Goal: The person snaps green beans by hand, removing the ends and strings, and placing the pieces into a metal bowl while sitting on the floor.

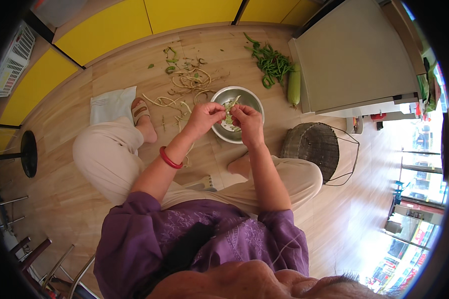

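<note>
Both my hands meet above a round metal bowl (259,105) on the floor. My left hand (203,119), with a red bangle on its wrist, is closed in a pinch. The fingers of my right hand (249,124) are pinched just beside it. Between the fingertips is a slim pale-green bean, mostly hidden by them. Short pale-green bean pieces (230,127) lie in the bowl beneath. Left of the bowl, long pale beans (192,79) are strewn loosely on the floor, one trailing below my left forearm.
A heap of green peppers (273,64) lies beyond the bowl, near a light-green gourd (294,85) against a pale cabinet (354,60). A dark woven basket (309,149) tips by my right knee. A white bag (112,105) lies by my left foot. Yellow cupboards (105,32) line the back.
</note>
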Motion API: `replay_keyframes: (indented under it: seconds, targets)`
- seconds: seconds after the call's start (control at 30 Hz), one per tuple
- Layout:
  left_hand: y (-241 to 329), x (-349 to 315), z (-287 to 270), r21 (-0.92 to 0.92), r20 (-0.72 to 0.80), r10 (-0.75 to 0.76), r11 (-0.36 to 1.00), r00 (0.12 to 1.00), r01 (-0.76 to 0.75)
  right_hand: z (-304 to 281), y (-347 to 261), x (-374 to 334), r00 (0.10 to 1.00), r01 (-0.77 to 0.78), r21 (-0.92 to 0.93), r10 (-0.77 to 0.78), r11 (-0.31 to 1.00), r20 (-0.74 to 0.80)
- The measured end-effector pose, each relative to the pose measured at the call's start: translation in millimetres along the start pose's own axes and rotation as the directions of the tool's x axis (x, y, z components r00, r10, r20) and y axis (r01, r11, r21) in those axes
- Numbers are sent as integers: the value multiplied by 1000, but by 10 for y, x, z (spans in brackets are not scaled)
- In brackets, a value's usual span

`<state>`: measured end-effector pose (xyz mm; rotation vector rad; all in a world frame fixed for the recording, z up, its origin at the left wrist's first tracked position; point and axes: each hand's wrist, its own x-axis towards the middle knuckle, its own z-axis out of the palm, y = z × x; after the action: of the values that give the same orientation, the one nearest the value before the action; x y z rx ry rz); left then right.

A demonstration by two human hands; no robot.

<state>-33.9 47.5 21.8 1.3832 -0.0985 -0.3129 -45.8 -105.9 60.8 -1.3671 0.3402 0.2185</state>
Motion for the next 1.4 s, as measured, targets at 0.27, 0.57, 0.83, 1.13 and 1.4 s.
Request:
replay_keyframes:
  seconds: [0.27,0.57,0.83,1.13,1.4]
  targets:
    - [-48,12,-20,213,70,4,977,998,-19,-90,91,3,999,37,-31,-36,999,22]
    - [-32,-22,97,295,62,74,951,995,-90,-104,187,18,990,137,-262,-141,955,4]
    - [-7,10,175,32,40,-131,991,991,130,-135,160,0,997,63,-138,-55,988,59]
    - [-232,250,303,-258,123,-312,907,942,334,-382,408,142,1000,-28,-13,28,1000,-2]
    - [-483,503,404,-336,82,-428,838,900,429,-610,592,186,991,-76,273,102,959,-81]
